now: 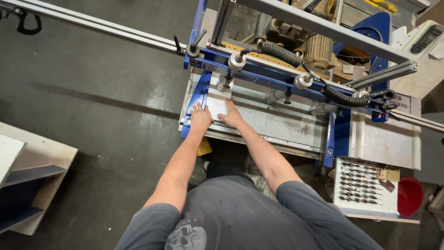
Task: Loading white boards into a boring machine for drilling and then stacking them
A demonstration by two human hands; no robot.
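Near frame centre, the left hand [200, 117] and right hand [230, 115] lie flat, fingers spread, on a white panel [216, 105]. They press it onto the machine table [277, 122], seemingly to steady it under the blue rail [259, 74].

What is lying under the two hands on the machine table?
A white panel lies flat on the grey table. The left hand and right hand press on it. Its near edge is covered by them.

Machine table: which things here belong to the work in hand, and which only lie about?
In use:
- left hand and right hand, flat on the white panel
- blue machine frame, pneumatic clamps

Lying about:
- drill bit tray
- red bowl
- wooden shelf unit
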